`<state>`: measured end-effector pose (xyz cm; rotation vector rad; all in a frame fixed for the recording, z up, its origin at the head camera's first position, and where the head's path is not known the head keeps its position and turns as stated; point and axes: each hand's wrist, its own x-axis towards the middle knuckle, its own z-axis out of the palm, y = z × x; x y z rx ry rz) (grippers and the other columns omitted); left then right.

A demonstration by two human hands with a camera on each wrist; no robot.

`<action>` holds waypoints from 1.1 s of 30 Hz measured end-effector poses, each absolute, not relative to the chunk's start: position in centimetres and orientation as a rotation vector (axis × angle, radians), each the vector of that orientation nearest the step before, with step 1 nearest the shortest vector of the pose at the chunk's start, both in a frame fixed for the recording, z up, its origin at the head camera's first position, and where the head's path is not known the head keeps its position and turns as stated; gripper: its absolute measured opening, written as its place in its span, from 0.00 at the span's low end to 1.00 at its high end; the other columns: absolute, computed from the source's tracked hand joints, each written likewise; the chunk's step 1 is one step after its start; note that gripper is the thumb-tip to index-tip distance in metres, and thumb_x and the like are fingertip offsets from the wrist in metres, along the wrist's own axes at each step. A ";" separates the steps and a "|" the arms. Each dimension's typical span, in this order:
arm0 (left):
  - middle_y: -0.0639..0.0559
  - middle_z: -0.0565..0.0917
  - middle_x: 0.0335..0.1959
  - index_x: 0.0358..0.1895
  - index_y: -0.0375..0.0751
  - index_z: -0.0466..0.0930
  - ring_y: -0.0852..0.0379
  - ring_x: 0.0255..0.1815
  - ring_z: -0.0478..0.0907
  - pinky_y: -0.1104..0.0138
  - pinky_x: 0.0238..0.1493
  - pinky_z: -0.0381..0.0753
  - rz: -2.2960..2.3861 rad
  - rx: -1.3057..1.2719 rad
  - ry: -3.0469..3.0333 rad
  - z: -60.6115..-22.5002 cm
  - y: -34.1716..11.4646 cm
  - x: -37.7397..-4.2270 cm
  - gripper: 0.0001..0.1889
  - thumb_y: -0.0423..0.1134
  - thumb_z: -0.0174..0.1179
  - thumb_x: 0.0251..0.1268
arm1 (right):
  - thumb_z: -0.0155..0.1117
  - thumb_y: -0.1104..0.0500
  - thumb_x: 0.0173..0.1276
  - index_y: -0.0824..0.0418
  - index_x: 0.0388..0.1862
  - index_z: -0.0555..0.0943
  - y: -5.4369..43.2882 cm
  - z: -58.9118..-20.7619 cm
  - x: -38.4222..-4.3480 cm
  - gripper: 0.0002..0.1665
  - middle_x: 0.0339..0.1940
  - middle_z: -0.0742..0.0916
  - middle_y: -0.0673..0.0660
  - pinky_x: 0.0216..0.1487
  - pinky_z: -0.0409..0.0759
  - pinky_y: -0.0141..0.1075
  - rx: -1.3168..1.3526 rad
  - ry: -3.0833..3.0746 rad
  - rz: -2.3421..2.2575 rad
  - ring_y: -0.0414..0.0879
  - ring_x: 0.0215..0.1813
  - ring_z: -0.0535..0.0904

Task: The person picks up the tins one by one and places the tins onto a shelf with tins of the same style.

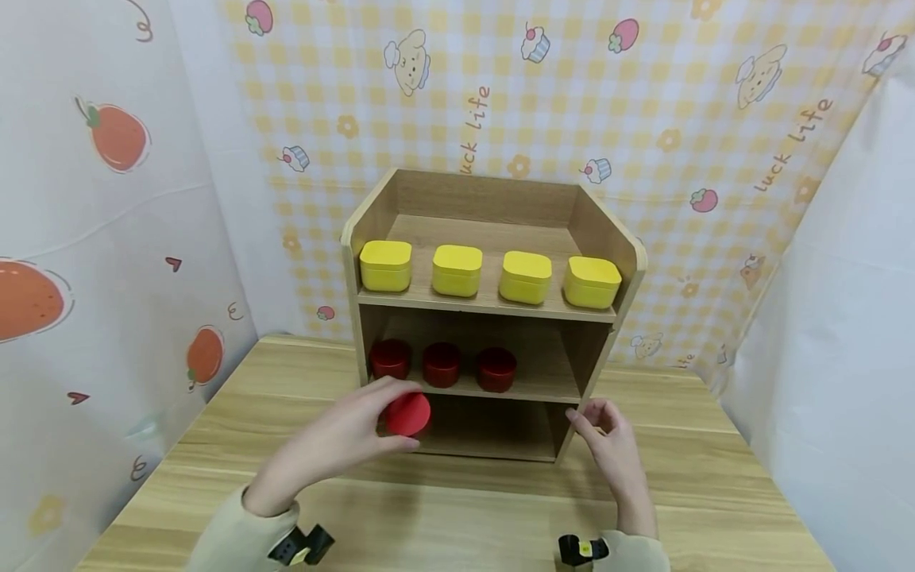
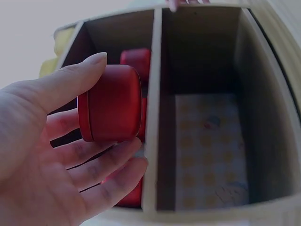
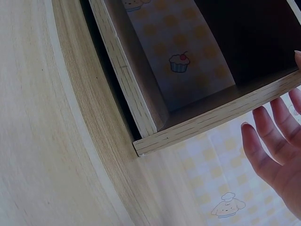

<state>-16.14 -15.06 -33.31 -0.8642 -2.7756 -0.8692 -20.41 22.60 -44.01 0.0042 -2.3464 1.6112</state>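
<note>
My left hand (image 1: 357, 425) grips a small red tin (image 1: 408, 414) between thumb and fingers, in front of the wooden shelf unit (image 1: 457, 304). In the left wrist view the lidded tin (image 2: 113, 103) hangs beside the divider, its side facing the camera. Three more red tins (image 1: 441, 365) stand in a row on the middle shelf. At the unit's right side panel, my right hand (image 1: 608, 441) holds the front edge. The right wrist view has its fingers (image 3: 270, 129) along the panel's outer face and the thumb at the edge.
Several yellow lidded boxes (image 1: 457, 271) line the front of the top shelf. The bottom compartment (image 1: 493, 429) lies below the red tins. The unit stands on a wooden table (image 1: 679, 445), with patterned cloth (image 1: 486, 119) behind and white sheets at the sides.
</note>
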 end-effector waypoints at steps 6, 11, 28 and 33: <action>0.58 0.77 0.51 0.62 0.48 0.74 0.63 0.44 0.74 0.66 0.43 0.79 -0.837 -0.935 -2.755 -31.8 -12.4 -16.8 0.32 0.49 0.75 0.53 | 0.70 0.52 0.65 0.63 0.40 0.75 22.7 -44.0 -20.5 0.18 0.34 0.79 0.56 0.36 0.70 0.32 0.004 -2.348 1.614 0.44 0.38 0.74; 0.59 0.76 0.53 0.63 0.50 0.74 0.64 0.46 0.74 0.67 0.44 0.78 -0.833 -1.024 -2.739 -30.7 -10.2 -17.8 0.31 0.49 0.73 0.55 | 0.70 0.52 0.65 0.63 0.40 0.75 22.8 -44.0 -20.5 0.18 0.34 0.79 0.56 0.36 0.70 0.33 0.006 -2.347 1.611 0.44 0.38 0.75; 0.53 0.76 0.59 0.67 0.50 0.70 0.57 0.53 0.73 0.63 0.56 0.74 -0.651 -1.119 -2.828 -27.6 -2.8 -22.1 0.34 0.51 0.71 0.58 | 0.71 0.50 0.65 0.63 0.40 0.75 22.9 -44.0 -20.4 0.19 0.35 0.78 0.56 0.36 0.70 0.33 -0.016 -2.371 1.584 0.45 0.39 0.73; 0.54 0.78 0.56 0.67 0.48 0.71 0.60 0.50 0.74 0.66 0.55 0.74 -0.606 -1.191 -2.832 -27.6 -1.0 -23.7 0.33 0.50 0.70 0.60 | 0.71 0.51 0.65 0.63 0.40 0.76 22.9 -44.0 -20.5 0.19 0.35 0.78 0.56 0.35 0.70 0.33 -0.005 -2.366 1.591 0.45 0.38 0.73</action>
